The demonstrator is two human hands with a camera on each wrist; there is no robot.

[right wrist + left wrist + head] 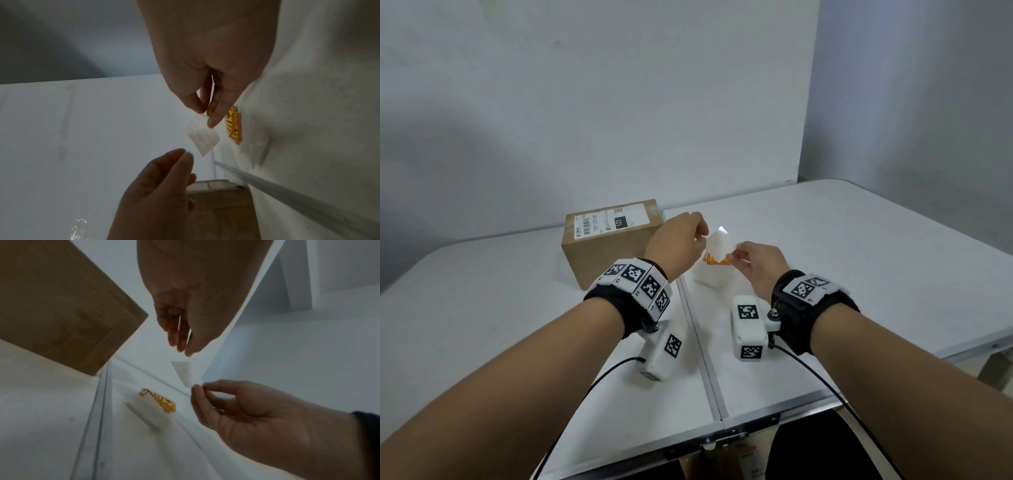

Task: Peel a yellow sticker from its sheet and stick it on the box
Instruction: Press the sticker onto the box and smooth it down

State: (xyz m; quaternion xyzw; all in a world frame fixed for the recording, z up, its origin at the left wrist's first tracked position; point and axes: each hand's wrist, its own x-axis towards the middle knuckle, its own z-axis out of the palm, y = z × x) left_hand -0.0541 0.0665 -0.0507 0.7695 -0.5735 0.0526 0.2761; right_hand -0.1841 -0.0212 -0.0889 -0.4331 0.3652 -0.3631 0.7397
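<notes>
right hand pinches white sticker sheet standing on a corner; left hand relaxed, empty.

The camera on my head looks forward and down from well above the table, wide enough to take in both my forearms, the far wall and the table's right edge. The one under my left wrist sits close behind my left hand and faces along my fingers toward the far edge (its picture is tilted). The one under my right wrist sits just as near my right hand and faces leftward across the table. Both wrist views share the white sheet, the box and the opposite hand; the head view holds all of these too.
</notes>
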